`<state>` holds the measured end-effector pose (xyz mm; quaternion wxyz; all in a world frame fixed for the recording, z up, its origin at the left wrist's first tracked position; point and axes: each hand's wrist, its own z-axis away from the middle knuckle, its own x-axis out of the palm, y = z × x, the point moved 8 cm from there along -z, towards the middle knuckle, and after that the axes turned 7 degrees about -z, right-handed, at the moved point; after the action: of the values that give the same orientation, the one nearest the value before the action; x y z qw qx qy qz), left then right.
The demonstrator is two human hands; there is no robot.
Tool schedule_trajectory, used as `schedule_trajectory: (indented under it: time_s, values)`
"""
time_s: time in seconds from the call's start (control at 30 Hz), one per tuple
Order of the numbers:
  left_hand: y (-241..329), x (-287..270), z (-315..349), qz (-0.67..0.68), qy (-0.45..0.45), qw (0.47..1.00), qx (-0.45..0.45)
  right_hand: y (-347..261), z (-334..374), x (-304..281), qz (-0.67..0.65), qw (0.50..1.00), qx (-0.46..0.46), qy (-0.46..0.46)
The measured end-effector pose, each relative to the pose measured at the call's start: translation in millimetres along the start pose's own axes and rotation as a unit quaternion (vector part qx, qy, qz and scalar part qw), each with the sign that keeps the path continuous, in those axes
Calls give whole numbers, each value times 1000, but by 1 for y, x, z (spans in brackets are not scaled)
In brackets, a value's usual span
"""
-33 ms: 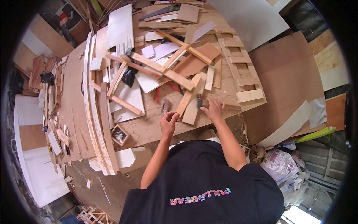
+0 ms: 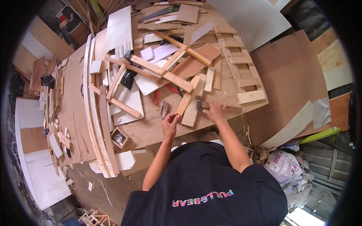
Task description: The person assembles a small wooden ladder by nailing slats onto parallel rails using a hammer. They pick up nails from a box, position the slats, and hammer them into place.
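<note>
My right hand [image 2: 215, 112] is closed around a hammer [image 2: 198, 101], whose dark head points left and whose wooden handle sticks out to the right. Below the hammer lies a pale flat board [image 2: 191, 117]. My left hand [image 2: 170, 124] is pinched at the near end of a narrow wooden strip [image 2: 184, 102]; anything small between its fingertips is too small to make out. That strip meets a joined frame of wooden strips [image 2: 177, 81] spread over the bench. Just beyond my left fingers rests a brownish object [image 2: 164, 108] of unclear kind.
The wooden workbench [image 2: 158, 132] carries scrap boards, red-handled tools [image 2: 156, 97], a black plastic bag [image 2: 129, 77] and a small wooden box [image 2: 120, 137]. A slatted wooden frame [image 2: 241, 60] lies along its right side. At the far end is a handsaw [image 2: 158, 14]. Long white strips [image 2: 90, 113] stand left.
The bench and the things on it sit slightly further left in the picture. Both hands keep the same hold.
</note>
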<state>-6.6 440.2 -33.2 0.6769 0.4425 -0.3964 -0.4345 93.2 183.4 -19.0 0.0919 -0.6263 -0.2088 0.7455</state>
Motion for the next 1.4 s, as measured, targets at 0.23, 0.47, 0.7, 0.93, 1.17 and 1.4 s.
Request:
schedule_trajectory:
  time_s: [0.23,0.47,0.7,0.93,1.17,1.4]
  values:
    - [-8,123,-6,21,83,996,-2,61,-14,2,-119,985,-96,-82]
    - [-21,192,-10,14,113,993,7,115,-21,-120,-334,940,-22,-70]
    - [-10,289,-100,-110,3,993,31,234,-38,-200,-285,951,107,58]
    - [36,384,-245,-264,32,954,135,296,-105,-222,-415,890,182,49]
    - [65,438,-372,-306,142,924,180,327,-238,-232,-402,904,143,5]
    - [42,448,-436,-324,215,907,160,332,-358,-237,-317,946,62,8]
